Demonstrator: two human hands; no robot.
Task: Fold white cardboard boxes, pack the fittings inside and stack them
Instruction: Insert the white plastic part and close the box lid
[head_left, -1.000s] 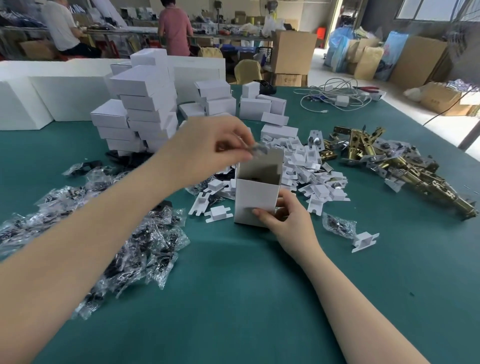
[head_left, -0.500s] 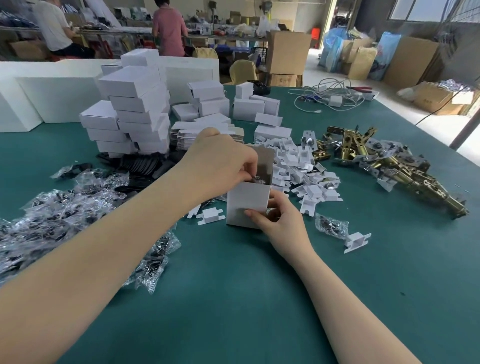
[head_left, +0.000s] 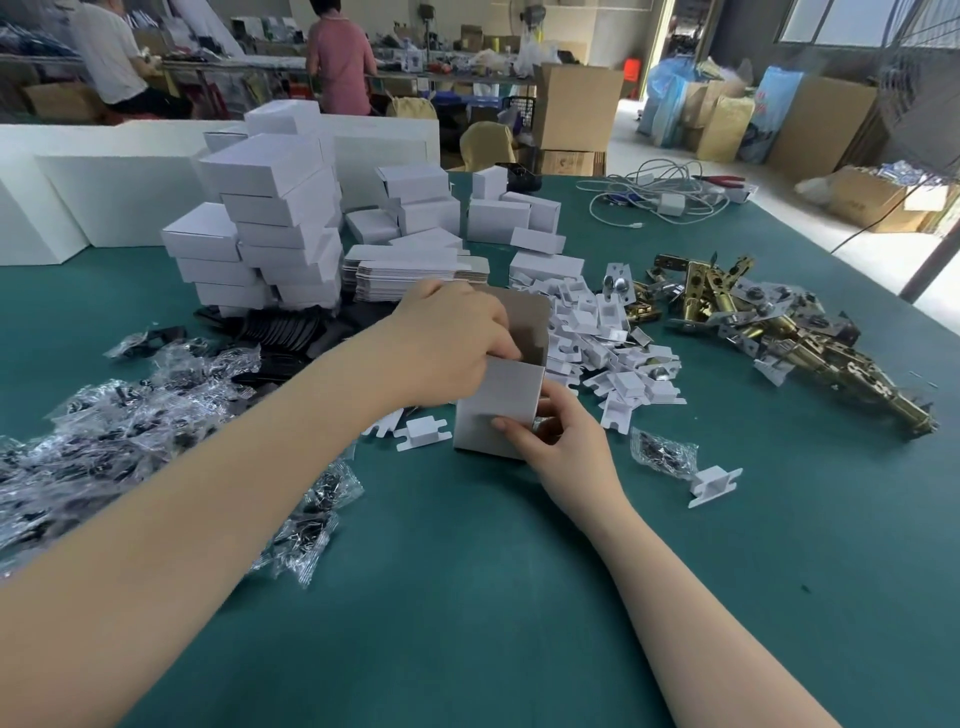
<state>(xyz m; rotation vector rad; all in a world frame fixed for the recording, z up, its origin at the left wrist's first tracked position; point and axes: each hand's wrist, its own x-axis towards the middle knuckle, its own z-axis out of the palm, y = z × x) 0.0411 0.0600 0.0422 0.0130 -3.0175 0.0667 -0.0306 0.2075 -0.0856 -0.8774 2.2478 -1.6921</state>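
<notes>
From the head camera, a small white cardboard box (head_left: 496, 410) stands upright on the green felt-like tabletop (head_left: 467, 597), near the middle of the table, its top open and a plain grey-brown flap (head_left: 524, 322) raised at the back. The right hand (head_left: 563, 447) grips the box low on its near face and right side, thumb flat across the smooth white front, the other fingers curled round the corner. The left hand (head_left: 447, 338) reaches down over the open top with its fingers bunched and dipped into the mouth of the box; whether they pinch anything inside cannot be told.

Behind and to the left rises an uneven stack of closed white boxes (head_left: 270, 218), matte and sharp-edged, with a low sheaf of flat unfolded blanks (head_left: 410, 273) just beside it. To the right of the box lies a heap of small white folded card inserts (head_left: 608, 348), notched and tabbed in shape, and one more insert (head_left: 422, 432) touching the box's left foot. Farther right sprawls a pile of shiny brass latch fittings (head_left: 779, 327), long and angular. On the left, crinkled clear plastic packets (head_left: 119, 431) holding dark small parts spread across the cloth; a single packet (head_left: 662, 452) lies just right of the right hand, with a lone white insert (head_left: 714, 483) touching it. A tangle of white cable (head_left: 660, 195) lies at the far edge.
</notes>
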